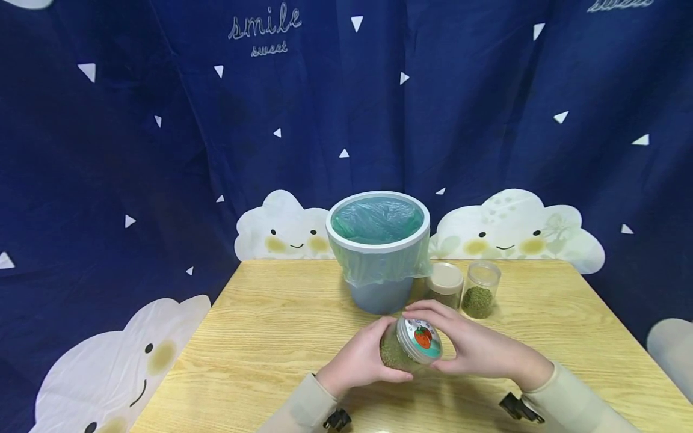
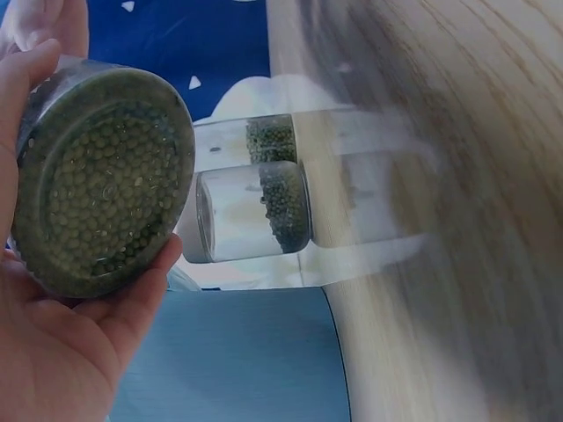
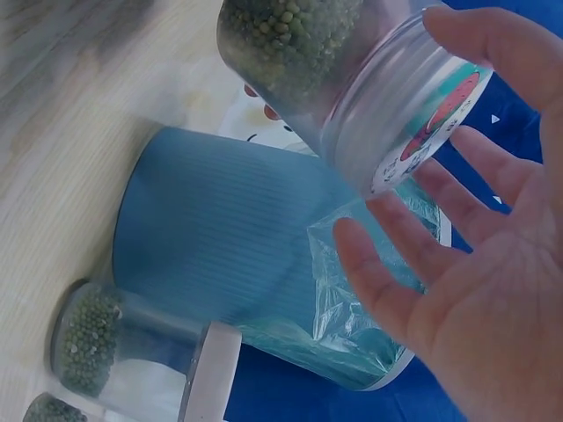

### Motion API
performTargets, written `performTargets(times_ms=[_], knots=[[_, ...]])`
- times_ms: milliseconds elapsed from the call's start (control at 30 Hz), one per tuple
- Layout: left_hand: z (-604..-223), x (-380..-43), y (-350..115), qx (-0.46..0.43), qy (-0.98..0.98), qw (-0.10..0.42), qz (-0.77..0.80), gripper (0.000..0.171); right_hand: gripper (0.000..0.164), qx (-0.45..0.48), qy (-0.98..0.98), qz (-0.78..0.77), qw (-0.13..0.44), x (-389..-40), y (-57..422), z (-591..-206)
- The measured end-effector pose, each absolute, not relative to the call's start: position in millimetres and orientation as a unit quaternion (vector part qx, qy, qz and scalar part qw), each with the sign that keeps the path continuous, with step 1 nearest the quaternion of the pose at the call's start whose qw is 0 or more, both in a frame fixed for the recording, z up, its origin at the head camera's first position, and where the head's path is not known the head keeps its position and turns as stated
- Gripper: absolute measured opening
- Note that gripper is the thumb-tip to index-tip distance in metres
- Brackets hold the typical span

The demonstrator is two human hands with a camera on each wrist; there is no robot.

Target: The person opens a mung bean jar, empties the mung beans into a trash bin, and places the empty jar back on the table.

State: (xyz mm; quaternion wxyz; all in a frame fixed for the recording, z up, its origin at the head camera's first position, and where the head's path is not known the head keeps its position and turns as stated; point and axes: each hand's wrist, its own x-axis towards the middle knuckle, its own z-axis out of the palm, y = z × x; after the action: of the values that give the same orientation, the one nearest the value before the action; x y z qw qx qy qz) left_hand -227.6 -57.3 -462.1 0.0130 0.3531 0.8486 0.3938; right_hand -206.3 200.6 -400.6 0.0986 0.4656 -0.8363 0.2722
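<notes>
A clear jar of green mung beans (image 1: 394,355) is held tilted above the front of the table. My left hand (image 1: 360,358) grips its body from the left, and the left wrist view shows the beans through the jar's base (image 2: 110,189). On the jar sits a clear screw lid (image 1: 425,341) with a strawberry picture. My right hand (image 1: 479,349) spans this lid, thumb at one edge and fingertips at the opposite edge. Its palm stands apart from the lid in the right wrist view.
Behind the hands stands a blue-grey bin (image 1: 381,294) lined with a green plastic bag (image 1: 379,222). To its right are a jar with a whitish lid (image 1: 446,278) and a clear jar (image 1: 479,299), both part-filled with beans. A dark blue curtain (image 1: 303,120) hangs behind the wooden table (image 1: 271,313).
</notes>
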Motion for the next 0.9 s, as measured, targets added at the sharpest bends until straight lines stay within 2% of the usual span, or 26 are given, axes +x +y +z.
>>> performTargets(times_ms=[200,500,800,900], knots=[[-463,-228,-58,0.358,0.846,0.012,0.394,0.088,0.094,0.447,-0.845,0.279,0.085,-203,201,-400],[-463,-227,-58,0.364,0.844,0.004,0.394,0.087,0.082,0.385,-0.876,0.267,0.110,-202,196,-403],[-463,-225,-57,0.365,0.852,-0.012,0.374,0.088,0.096,0.346,-0.893,0.267,0.102,-198,189,-409],[-462,-224,-57,0.361,0.855,-0.012,0.373,0.088,0.095,0.344,-0.894,0.268,0.101,-197,188,-411]])
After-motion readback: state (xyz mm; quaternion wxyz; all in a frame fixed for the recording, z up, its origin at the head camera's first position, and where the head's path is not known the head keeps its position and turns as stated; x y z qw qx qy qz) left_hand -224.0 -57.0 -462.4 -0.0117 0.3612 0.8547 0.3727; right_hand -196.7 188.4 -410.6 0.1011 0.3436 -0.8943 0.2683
